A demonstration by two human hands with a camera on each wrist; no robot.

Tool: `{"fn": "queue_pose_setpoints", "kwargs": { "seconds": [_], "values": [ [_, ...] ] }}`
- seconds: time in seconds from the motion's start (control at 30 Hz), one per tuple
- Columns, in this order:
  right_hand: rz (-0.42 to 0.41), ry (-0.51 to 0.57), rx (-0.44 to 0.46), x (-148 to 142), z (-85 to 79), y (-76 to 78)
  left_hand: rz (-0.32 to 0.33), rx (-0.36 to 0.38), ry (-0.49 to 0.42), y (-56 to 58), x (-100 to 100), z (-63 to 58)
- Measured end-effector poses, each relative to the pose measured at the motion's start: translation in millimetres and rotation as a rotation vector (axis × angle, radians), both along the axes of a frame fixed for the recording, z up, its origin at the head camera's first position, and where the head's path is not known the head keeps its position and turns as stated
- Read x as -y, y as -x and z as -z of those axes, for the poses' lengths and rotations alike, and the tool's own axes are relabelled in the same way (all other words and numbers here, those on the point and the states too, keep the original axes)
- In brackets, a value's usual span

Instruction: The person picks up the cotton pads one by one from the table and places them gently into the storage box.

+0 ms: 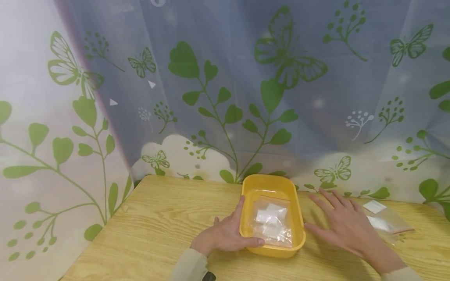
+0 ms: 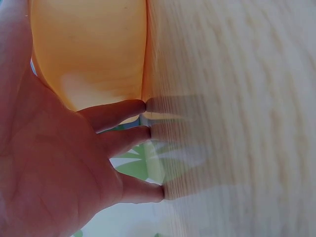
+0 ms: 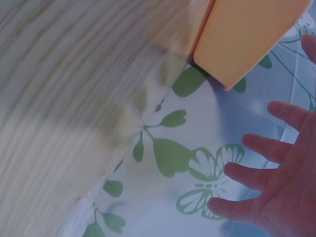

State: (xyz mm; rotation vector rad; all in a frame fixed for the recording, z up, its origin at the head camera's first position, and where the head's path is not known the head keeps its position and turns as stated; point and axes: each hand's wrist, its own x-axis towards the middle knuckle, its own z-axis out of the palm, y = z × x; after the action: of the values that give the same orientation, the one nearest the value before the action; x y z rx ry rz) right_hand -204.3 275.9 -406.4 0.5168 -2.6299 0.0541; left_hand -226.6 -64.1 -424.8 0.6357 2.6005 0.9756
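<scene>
A yellow plastic tub stands on the table near the curtain. Inside it lies a clear zip bag with white pieces in it. My left hand rests against the tub's left side, its thumb over the near rim. Seen from the left wrist, several straight fingertips touch the tabletop beside the tub. My right hand is held over the table to the right of the tub, fingers spread and nothing in them, thumb close to the tub's right wall.
Partly behind the right hand, another clear bag with white pieces lies on the wood-grain table. A curtain printed with leaves and butterflies hangs along the table's back and left edges.
</scene>
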Motion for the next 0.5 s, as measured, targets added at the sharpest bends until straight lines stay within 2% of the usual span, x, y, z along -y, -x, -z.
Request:
{"fn": "queue_pose_setpoints", "kwargs": {
  "seconds": [0.5],
  "values": [
    [0.077, 0.052, 0.129, -46, -1.5, -5.6, 0.001, -0.001, 0.01, -0.5, 0, -0.1]
  ]
}}
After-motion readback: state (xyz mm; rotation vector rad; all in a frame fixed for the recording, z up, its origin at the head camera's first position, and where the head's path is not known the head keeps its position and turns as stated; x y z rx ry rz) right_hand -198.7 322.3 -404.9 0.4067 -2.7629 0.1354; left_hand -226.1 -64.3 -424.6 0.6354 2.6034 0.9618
